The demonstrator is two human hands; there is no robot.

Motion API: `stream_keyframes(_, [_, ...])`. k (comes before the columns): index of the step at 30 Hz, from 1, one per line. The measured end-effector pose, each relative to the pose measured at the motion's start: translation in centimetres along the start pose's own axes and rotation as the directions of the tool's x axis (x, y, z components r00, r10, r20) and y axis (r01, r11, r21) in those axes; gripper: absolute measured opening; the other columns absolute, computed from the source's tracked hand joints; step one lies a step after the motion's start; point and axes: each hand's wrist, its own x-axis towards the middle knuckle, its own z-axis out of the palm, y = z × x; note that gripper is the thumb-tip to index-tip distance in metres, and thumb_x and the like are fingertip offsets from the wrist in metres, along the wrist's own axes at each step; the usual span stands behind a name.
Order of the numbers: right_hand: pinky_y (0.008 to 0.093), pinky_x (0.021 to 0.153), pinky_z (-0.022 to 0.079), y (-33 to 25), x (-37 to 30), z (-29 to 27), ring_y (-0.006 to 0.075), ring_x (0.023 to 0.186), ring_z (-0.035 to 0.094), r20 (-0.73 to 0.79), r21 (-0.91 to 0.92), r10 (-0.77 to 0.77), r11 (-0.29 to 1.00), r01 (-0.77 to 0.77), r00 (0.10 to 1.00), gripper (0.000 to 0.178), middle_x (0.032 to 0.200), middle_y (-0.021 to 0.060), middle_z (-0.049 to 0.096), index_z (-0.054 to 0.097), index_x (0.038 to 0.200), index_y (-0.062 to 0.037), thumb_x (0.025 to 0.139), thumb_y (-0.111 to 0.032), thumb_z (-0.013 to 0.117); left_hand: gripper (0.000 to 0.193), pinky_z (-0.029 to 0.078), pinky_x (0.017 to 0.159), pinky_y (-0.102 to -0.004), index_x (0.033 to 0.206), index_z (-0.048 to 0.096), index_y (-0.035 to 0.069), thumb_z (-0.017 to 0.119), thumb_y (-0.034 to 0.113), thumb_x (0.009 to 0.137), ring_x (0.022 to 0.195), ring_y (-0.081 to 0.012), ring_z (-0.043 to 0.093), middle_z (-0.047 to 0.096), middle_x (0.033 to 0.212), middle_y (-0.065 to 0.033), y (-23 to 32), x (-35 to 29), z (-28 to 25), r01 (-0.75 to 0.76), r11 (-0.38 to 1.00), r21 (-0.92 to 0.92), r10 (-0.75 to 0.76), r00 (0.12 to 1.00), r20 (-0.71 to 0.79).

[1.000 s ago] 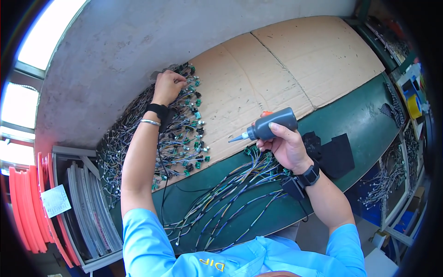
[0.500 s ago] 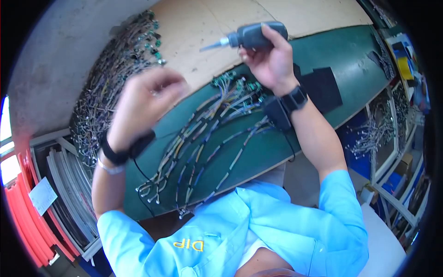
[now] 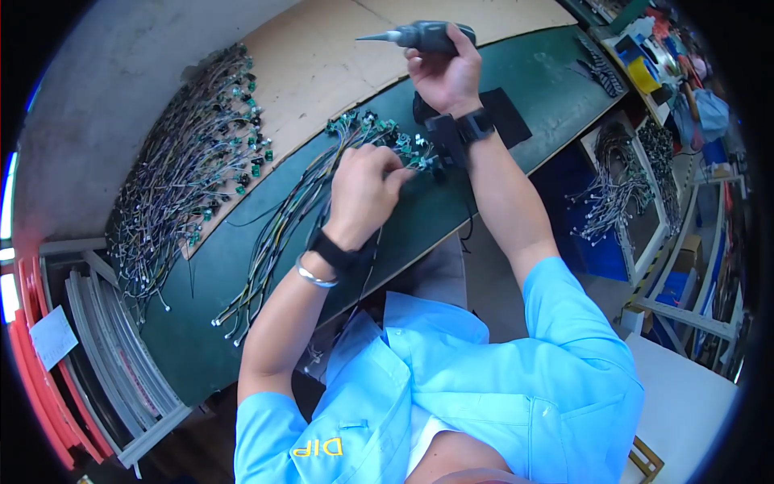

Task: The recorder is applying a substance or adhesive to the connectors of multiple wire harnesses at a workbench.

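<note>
My right hand (image 3: 446,79) is wrapped round a dark bottle (image 3: 439,37) with a pale collar and a thin tapered nozzle. The nozzle points left, above the cardboard. Over the cable bundle on the green table, my left hand (image 3: 367,189) is closed, its fingers curled and the fingertips close to the small green boards. Whatever its fingers may grip is hidden. The cables (image 3: 280,211) are thin and multicoloured, with small green circuit boards (image 3: 367,125) at their far ends and pale connectors at the near ends. Some cables run under my left hand.
A large pile of similar cables (image 3: 181,169) lies at the left against the wall. Cardboard (image 3: 322,73) covers the back of the green table (image 3: 187,355). A black pad (image 3: 508,117) lies by my right wrist. More cables (image 3: 617,194) hang on a rack at the right.
My left hand has come right and down from near the cable pile to the bundle's green ends. My right hand still holds the bottle. The whole view has shifted.
</note>
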Motion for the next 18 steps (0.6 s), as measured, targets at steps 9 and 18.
stream_keyframes(9, [0.0264, 0.061, 0.049, 0.2, -3.9, 1.9, 0.0236, 0.073, 0.057, 0.077, -0.043, -0.048, 0.998, 0.052, 0.996, 0.048, 0.095, 0.015, 0.06, 0.053, 0.107, 0.0019, 0.08, -0.036, 0.063, 0.012, 0.051, 0.069, -0.0254, 0.09, 0.056, 0.005, 0.054, 0.016, 0.09, 0.075, -0.013, 0.061, 0.063, 0.087, -0.0065, -6.1, -2.2, -3.2, 0.339, -0.16, -0.927, -0.378, 0.846, 0.375])
stream_keyframes(18, [0.0318, 0.076, 0.052, 6.8, -4.6, 6.4, 0.0228, 0.092, 0.059, 0.132, -0.418, 0.02, 0.908, 0.038, 0.991, 0.042, 0.106, 0.0129, 0.057, 0.049, 0.116, -0.0018, 0.078, -0.008, 0.066, 0.015, 0.053, 0.069, -0.0261, 0.099, 0.054, 0.002, 0.053, 0.014, 0.091, 0.074, -0.0142, 0.063, 0.064, 0.091, -0.0092, -8.2, -3.8, -4.3, 0.19, -0.155, -0.969, -0.47, 0.849, 0.242])
